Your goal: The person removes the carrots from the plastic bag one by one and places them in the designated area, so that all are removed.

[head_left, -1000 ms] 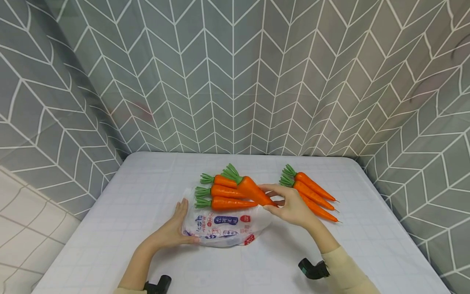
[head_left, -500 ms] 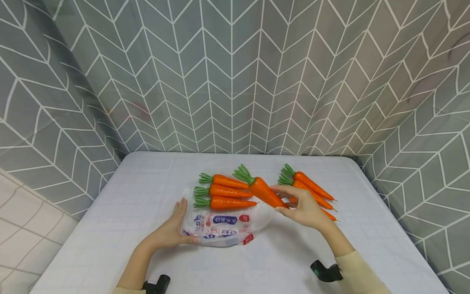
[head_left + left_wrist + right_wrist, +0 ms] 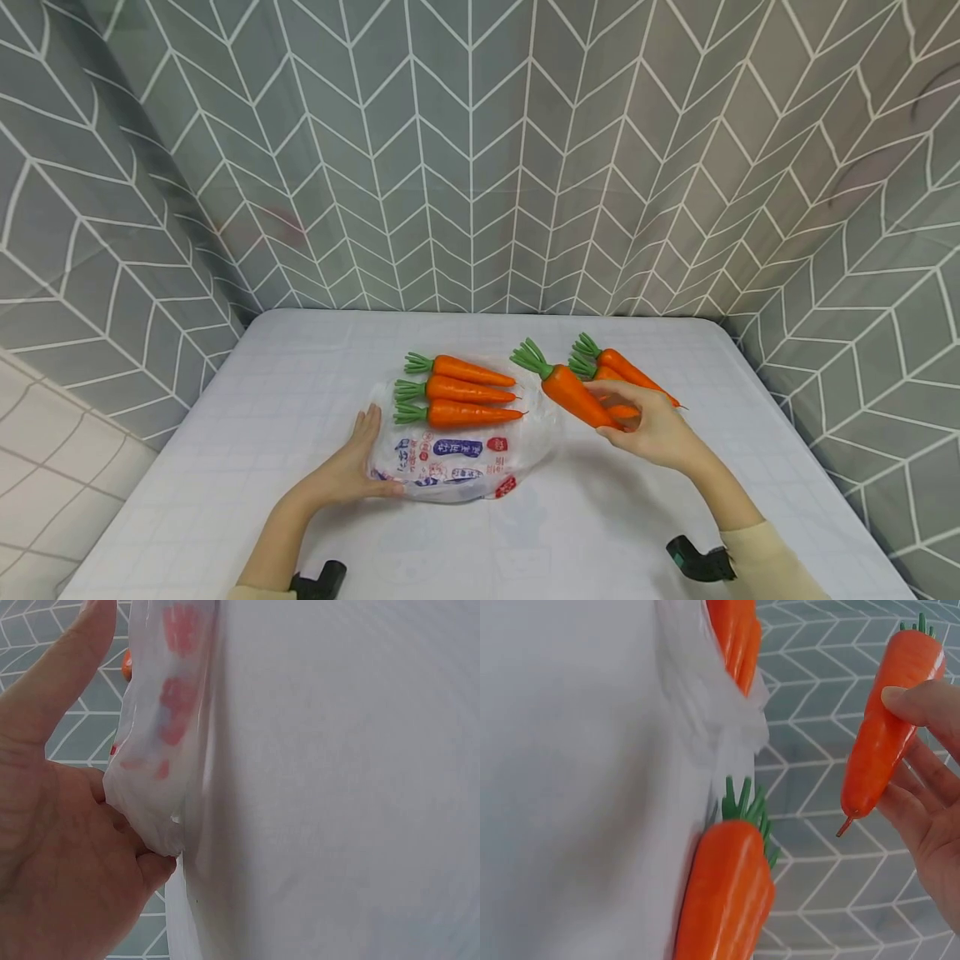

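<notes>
My right hand (image 3: 656, 427) pinches an orange carrot (image 3: 568, 390) near its thin end. The carrot's green top points up and left, and it is held raised between the bag and the carrots at right. Thumb and fingers on opposite sides of this carrot (image 3: 889, 720) show in the right wrist view. My left hand (image 3: 347, 468) rests along the left edge of a white printed plastic bag (image 3: 457, 473), fingers stretched out and thumb at the near edge. Three carrots (image 3: 472, 414) lie side by side on the bag, green tops to the left.
More carrots (image 3: 636, 371) lie slanted at the right on the white-covered table (image 3: 315, 358), partly hidden by my right hand. A grey curtain (image 3: 480, 167) with white zigzag lines stands behind the table. Black wrist mounts (image 3: 701, 560) sit on both forearms.
My right hand has moved right with the carrot, from over the bag toward the carrots at right. The bag's three carrots are now fully uncovered. My left hand has stayed in place.
</notes>
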Motion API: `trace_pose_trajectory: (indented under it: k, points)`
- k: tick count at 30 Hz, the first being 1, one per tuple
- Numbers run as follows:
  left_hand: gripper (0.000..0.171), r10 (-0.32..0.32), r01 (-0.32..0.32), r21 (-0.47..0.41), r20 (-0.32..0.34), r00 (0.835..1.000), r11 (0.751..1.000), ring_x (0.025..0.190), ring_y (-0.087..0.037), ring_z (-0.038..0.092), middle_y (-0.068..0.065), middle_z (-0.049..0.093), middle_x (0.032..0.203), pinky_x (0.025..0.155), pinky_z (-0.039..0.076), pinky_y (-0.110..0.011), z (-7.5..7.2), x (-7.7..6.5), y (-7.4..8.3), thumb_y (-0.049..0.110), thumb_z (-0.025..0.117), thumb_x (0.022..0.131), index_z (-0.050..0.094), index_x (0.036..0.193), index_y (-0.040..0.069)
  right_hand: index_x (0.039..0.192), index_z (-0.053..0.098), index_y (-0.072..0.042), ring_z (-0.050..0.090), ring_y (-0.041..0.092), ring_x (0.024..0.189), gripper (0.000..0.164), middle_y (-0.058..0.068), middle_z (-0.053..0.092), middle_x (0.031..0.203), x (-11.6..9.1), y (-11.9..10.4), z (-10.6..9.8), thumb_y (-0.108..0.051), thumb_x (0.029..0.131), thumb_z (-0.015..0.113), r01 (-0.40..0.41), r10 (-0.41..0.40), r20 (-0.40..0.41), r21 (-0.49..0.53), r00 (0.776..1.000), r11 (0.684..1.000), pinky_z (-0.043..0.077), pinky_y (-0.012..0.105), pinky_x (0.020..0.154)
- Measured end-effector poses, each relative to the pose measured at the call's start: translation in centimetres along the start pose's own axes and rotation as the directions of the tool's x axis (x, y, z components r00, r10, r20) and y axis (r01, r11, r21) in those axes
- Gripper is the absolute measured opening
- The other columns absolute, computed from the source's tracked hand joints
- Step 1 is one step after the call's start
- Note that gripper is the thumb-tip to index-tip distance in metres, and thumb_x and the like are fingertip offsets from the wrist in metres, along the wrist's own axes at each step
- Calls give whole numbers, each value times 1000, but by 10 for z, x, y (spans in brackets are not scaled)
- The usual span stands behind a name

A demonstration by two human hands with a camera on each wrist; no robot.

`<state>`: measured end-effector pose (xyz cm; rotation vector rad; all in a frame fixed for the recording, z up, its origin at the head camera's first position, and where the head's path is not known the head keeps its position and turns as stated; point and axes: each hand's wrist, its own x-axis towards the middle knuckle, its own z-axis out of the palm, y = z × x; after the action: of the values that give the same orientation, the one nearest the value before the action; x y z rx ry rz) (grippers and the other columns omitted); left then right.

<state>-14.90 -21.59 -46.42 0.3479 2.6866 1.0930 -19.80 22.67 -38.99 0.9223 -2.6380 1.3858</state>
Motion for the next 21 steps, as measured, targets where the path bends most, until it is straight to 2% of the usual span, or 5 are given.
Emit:
trace_pose_trajectory:
  k: [4, 11, 21]
  points:
    - [129, -2, 2, 4, -3, 1000, 1000, 142, -46, -10, -29, -8, 156, 112, 5, -58, 0, 1, -1, 45, 83, 70, -3, 149, -10, 126, 62, -13, 63, 21, 96, 54, 5, 62, 118, -7, 5, -9, 2, 77, 78, -25, 25, -10, -36, 1000, 999, 57, 29, 77]
    - [130, -4, 5, 8, -8, 1000, 1000, 142, -46, -10, -28, -8, 156, 112, 5, -58, 0, 1, -3, 45, 83, 70, -3, 149, -9, 125, 62, -6, 63, 25, 100, 54, 11, 64, 119, -17, 16, -19, 4, 74, 79, -51, 48, -37, -89, 998, 995, 56, 42, 81]
    - [129, -9, 9, 2, -7, 1000, 1000, 142, -46, -10, -28, -8, 156, 112, 5, -58, 0, 1, -2, 45, 83, 70, -3, 149, -9, 123, 62, -3, 64, 25, 99, 54, 15, 64, 118, -29, 26, -29, 6, 73, 79, -43, 39, -36, -135, 999, 990, 58, 37, 75]
